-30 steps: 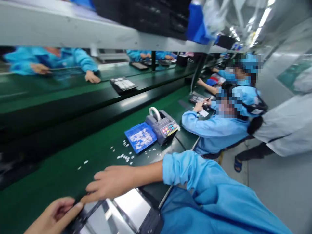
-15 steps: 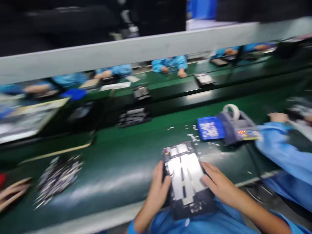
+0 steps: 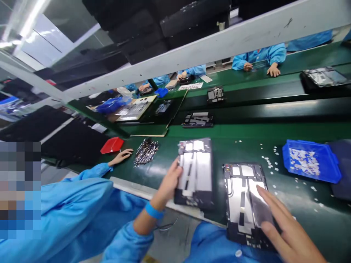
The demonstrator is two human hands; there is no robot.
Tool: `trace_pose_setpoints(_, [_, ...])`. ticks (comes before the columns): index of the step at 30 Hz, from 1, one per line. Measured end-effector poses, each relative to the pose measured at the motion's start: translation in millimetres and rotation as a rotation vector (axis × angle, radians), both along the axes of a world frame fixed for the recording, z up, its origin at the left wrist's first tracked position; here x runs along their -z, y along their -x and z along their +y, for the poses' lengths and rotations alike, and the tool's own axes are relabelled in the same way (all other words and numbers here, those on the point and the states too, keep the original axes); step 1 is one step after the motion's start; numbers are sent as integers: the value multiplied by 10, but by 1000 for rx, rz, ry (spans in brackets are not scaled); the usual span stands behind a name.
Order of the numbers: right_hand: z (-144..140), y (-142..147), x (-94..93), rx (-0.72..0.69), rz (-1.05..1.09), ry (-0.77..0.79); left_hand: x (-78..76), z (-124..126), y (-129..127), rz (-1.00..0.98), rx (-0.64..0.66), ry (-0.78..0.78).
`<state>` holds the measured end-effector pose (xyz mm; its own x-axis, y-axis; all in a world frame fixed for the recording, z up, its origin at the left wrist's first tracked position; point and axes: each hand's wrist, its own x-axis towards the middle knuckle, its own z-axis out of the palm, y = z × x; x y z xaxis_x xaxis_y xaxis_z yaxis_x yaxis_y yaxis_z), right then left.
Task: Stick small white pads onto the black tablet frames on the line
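My left hand [image 3: 169, 180] grips the left edge of a dark tablet frame with silver panels [image 3: 195, 171], which sits on the green bench near its front edge. My right hand [image 3: 287, 230] lies with fingers spread on the right side of a second, similar tablet frame [image 3: 242, 199] next to the first. Both frames lie with the open inside facing up.
A blue tray of small white pieces [image 3: 311, 160] stands at the right, with loose white bits [image 3: 270, 160] scattered around it. A co-worker's hand [image 3: 120, 156] rests by a pile of small metal parts [image 3: 146, 150] and a red tray [image 3: 112, 145]. More frames [image 3: 197, 119] ride the dark belt beyond.
My view has swung from right to left. Half a second ago both hands held one frame; now two frames lie side by side, one under each hand.
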<state>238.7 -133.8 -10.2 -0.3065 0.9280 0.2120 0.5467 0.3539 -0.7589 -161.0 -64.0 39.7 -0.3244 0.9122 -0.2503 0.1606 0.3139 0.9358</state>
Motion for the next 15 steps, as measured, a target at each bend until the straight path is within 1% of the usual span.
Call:
trace_pose_setpoints(2, [15,-152,149,147,37,100,-24,210,571,106,-65,92])
trace_pose_setpoints(4, [-47,-306,337,285,83,207,1,367,1051,244,-108,162])
trace_pose_setpoints(5, [-100,-371,431,339,107,250,17,428,1232,322,-87,187])
trace_pose_setpoints(6, [-161,-424,523,381,129,279,20,478,1365,445,-36,198])
trace_pose_setpoints(7, [-223,-467,614,410,149,298,5,518,1445,601,16,200])
trace_pose_setpoints(8, [-277,-501,708,425,166,311,-33,552,1472,756,55,192])
trace_pose_setpoints(10, [-326,-546,908,449,194,320,-159,650,1371,1034,118,144])
trace_pose_setpoints(11, [-311,-556,1006,467,203,317,-226,744,1252,1118,152,106])
trace_pose_setpoints(12, [-275,-556,1088,492,211,307,-281,885,1094,1193,237,55])
trace_pose_setpoints(13, [-233,-543,1138,522,221,289,-314,1080,897,1250,382,-9])
trace_pose_setpoints(14, [-205,-519,1141,549,232,266,-320,1322,650,1282,473,-45])
trace_pose_setpoints(15, [-206,-486,1092,572,245,238,-298,1601,337,1306,564,-98])
